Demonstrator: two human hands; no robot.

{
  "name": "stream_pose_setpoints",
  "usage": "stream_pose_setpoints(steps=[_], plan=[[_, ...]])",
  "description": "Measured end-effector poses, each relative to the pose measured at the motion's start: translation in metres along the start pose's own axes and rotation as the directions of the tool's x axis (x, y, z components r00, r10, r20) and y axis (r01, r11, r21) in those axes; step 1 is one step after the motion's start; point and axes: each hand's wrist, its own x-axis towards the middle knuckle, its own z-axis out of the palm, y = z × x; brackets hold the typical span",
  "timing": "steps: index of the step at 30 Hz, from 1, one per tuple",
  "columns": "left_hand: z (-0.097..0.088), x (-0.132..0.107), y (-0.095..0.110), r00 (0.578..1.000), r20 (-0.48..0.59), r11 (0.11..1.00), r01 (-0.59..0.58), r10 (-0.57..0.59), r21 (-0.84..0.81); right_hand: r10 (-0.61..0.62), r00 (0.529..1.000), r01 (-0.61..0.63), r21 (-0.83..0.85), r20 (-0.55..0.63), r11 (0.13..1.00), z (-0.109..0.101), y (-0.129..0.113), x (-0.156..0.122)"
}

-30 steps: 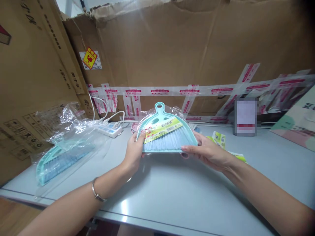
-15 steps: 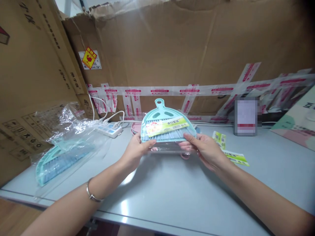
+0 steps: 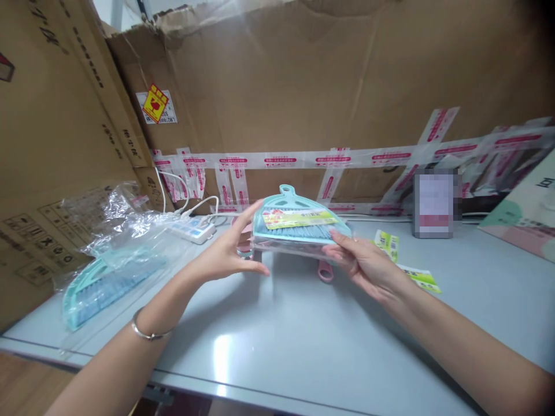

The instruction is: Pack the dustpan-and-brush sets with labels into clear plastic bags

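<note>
A turquoise dustpan-and-brush set (image 3: 299, 231) in clear plastic, with a yellow-green label card (image 3: 303, 218) on it, is held above the table. My right hand (image 3: 362, 260) grips its right front corner, thumb on top and fingers beneath. At its left side my left hand (image 3: 232, 248) is open, thumb and fingers spread apart; whether a fingertip touches the edge I cannot tell. Behind and below the set, partly hidden, is something pink with a ring-shaped end (image 3: 325, 271).
A second turquoise dustpan set (image 3: 108, 283) lies under crumpled clear plastic at the left. Behind it sits a white power strip (image 3: 193, 228) with cables. Loose label cards (image 3: 418, 278) lie at the right, near a propped phone-like device (image 3: 433, 202). Large cardboard boxes (image 3: 277, 86) wall the back.
My left hand has let go of the set's left corner and spread open. The set has tilted flatter and shifted slightly right, still in my right hand.
</note>
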Motion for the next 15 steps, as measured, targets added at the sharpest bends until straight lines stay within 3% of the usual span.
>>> stream_pose_setpoints(steps=[3,6,12,15], plan=[[0.005,0.002,-0.010,0.996,-0.083,0.993,-0.021,0.030,0.112,-0.010,0.998,0.015,-0.078,0.068,0.997,0.002,0.001,-0.005],[0.012,0.003,-0.019,0.967,-0.255,0.998,-0.010,0.027,0.067,-0.036,0.991,0.058,-0.171,0.125,0.984,0.006,0.000,-0.010],[0.017,0.002,-0.016,0.851,-0.513,0.994,-0.086,0.109,0.068,-0.101,0.966,0.160,-0.244,0.236,0.956,0.007,-0.009,-0.017],[0.018,0.002,-0.016,0.795,-0.578,0.982,-0.137,0.185,0.126,-0.172,0.901,0.277,-0.222,0.399,0.935,0.003,-0.007,-0.017]])
